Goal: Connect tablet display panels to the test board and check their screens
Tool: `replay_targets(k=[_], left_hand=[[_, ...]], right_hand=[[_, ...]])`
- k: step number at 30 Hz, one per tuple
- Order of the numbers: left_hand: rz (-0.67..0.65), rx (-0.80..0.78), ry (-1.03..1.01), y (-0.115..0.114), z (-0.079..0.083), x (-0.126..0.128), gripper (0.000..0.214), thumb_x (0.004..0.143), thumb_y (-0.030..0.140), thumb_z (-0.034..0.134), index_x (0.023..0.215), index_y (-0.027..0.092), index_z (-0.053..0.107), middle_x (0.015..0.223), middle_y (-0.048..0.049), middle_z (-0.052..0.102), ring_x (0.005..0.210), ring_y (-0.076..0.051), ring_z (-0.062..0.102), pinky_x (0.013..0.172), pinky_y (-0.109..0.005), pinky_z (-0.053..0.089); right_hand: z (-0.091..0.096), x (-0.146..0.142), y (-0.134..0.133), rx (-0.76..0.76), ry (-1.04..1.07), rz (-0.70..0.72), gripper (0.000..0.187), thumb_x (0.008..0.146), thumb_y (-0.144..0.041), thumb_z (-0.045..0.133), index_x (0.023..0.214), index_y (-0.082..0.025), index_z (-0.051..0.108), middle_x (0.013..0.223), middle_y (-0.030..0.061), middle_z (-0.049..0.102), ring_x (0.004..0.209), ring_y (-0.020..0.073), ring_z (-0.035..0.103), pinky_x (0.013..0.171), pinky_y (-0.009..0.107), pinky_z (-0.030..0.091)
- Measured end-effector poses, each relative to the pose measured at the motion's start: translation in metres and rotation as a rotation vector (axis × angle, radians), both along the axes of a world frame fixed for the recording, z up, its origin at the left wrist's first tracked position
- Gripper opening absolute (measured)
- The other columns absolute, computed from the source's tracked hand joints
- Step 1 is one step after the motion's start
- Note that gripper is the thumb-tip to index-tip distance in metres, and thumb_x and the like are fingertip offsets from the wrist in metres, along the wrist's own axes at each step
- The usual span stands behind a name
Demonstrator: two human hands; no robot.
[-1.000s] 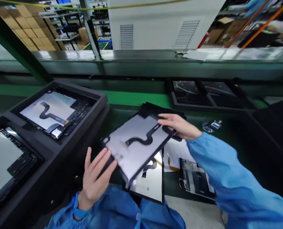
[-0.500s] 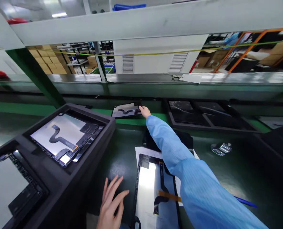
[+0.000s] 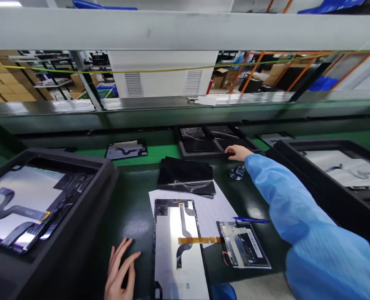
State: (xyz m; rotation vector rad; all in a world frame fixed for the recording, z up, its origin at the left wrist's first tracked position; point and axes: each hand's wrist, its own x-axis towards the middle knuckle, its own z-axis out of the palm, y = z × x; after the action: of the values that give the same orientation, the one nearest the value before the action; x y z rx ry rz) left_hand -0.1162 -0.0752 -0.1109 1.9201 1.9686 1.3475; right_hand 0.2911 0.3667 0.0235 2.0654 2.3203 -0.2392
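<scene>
My left hand (image 3: 120,273) lies on the dark green tabletop with its fingers spread, holding nothing. Just right of it is a tablet display panel (image 3: 169,254), silver back up, with a black flex cable. An orange ribbon cable (image 3: 203,240) links the panel to a small taped circuit board (image 3: 245,246). My right hand (image 3: 239,153), in a blue sleeve, reaches to the front right edge of a black foam tray (image 3: 186,154) with dark glass panels. Its fingers are loosely bent, with nothing visible in them. A shiny metal object (image 3: 237,172) sits just below that hand.
Dark sheets (image 3: 185,175) lie on white paper (image 3: 224,206), near a blue pen (image 3: 252,219). Another display panel (image 3: 127,150) rests on the green strip. Foam trays with panels stand left (image 3: 106,166) and right (image 3: 281,152). A metal beam (image 3: 172,31) crosses above.
My right hand has left the display panel on the green strip and moved right to the foam tray. The view has swung right. My left hand keeps its spread pose.
</scene>
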Motion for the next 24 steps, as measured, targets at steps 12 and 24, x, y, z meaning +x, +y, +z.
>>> replay_targets(k=[12,24], left_hand=[[-0.181,-0.199,-0.608,0.062,0.086,0.018,0.028,0.093,0.031,0.056,0.117,0.024,0.069,0.129,-0.0088,0.067,0.123,-0.027,0.061,0.103,-0.040,0.051],[-0.132,-0.412,-1.496,0.329,0.181,0.077,0.045,0.098,0.045,0.046,0.114,0.005,0.061,0.113,-0.0199,0.066,0.102,-0.025,0.069,0.086,-0.039,0.057]], right_hand=[[-0.010,0.001,0.016,0.213,-0.062,0.201,0.022,0.091,-0.023,0.057,0.112,-0.017,0.064,0.121,0.0118,0.062,0.102,0.0239,0.064,0.091,0.039,0.050],[0.015,-0.032,0.006,0.666,0.286,0.511,0.025,0.087,-0.037,0.040,0.086,-0.023,0.062,0.087,0.0230,0.061,0.086,0.0352,0.061,0.081,0.050,0.051]])
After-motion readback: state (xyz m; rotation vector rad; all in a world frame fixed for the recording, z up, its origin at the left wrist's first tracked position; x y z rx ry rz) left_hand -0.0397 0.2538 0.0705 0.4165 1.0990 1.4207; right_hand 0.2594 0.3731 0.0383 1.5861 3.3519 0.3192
